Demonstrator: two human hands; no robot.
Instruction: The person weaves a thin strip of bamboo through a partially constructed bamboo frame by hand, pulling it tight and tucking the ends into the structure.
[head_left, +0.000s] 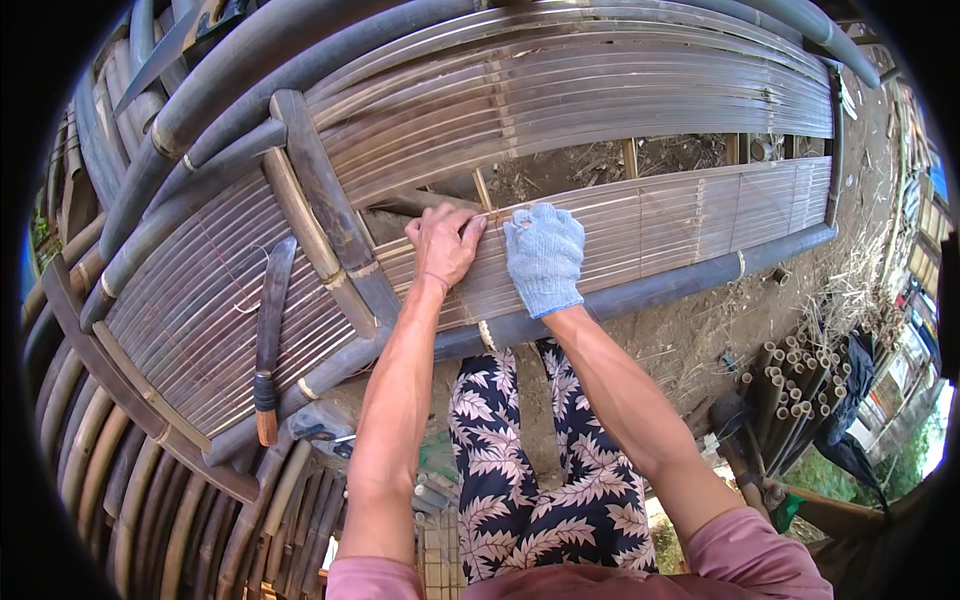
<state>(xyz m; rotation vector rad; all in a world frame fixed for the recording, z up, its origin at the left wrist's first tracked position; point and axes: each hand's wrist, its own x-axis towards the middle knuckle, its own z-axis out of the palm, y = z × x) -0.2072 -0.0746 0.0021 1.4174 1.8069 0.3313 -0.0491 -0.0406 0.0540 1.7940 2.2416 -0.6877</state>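
Dirt ground under bamboo frame. Near: knife on left slats. Farther: slat panel within frame. Left hand bare, fingers bent at panel's far edge; right hand gloved, over panel, fingers curled; cannot tell if either grips. Beyond: second panel.

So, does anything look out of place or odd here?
Two mild oddities: a machete lies loose on the bamboo slats at left, an awkward spot for it, and only the right hand is gloved; the left hand is bare.
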